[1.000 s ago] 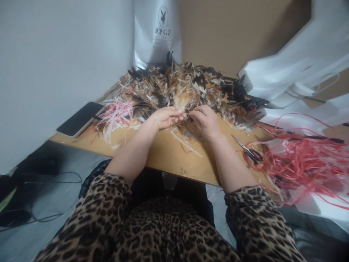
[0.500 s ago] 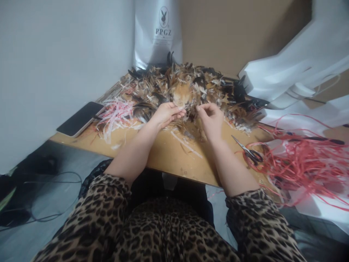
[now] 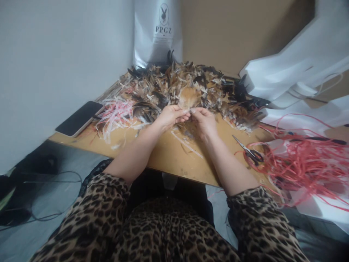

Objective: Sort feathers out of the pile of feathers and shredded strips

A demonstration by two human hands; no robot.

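My left hand (image 3: 174,115) pinches the lower end of a light orange-brown feather bunch (image 3: 190,96), which fans out above the fingertips. Against that same base, the fingers of my right hand (image 3: 203,119) are closed, thumb and forefinger meeting my left fingertips. Whether anything small sits in the right-hand pinch is hidden. Just behind both hands lies a wide heap of brown, black and white feathers (image 3: 163,78). A few loose feather bits and a thin white strip (image 3: 188,145) rest on the wooden tabletop (image 3: 174,160) below the hands.
At left are a dark-screened phone (image 3: 79,118) and a tangle of pink and white strips (image 3: 117,112). Scissors (image 3: 249,151) lie at right beside a big pile of red strands (image 3: 308,167). A printed silver-white bag (image 3: 158,40) stands at the back, with white plastic (image 3: 294,58) at right.
My right hand moved away to the right from the feather bunch, then came back to its base. The bunch and my left hand have shifted slightly right.
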